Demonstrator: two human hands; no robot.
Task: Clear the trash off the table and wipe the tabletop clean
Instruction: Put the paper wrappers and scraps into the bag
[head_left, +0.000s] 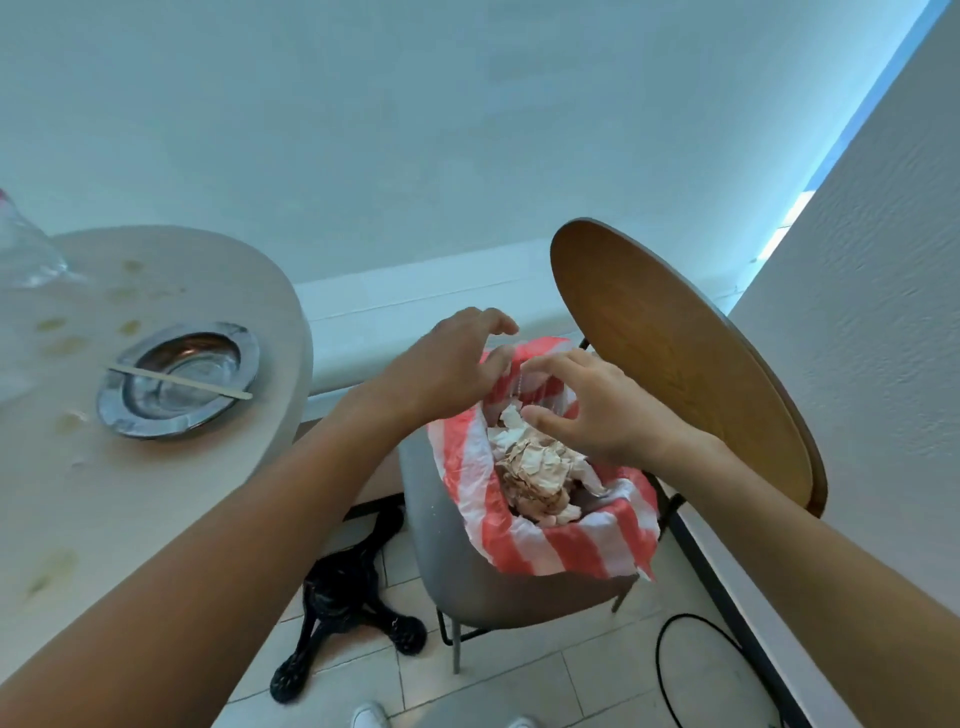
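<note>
Even cool daylight, bright strip upper right; soft shadows; strong wide-angle bending at edges; slight overall softness

I find no words, numbers, labels or brand marks that I can read anywhere in this view.

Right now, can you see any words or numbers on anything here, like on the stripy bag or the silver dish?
None: no words, numbers or brand marks can be read in this picture.
Red and white striped bag: stripes only, no print.
Silver dish and the wooden stick across it: no text visible.
Clear plastic bottle at the table's far edge: blurred and cut off, no readable label.
</note>
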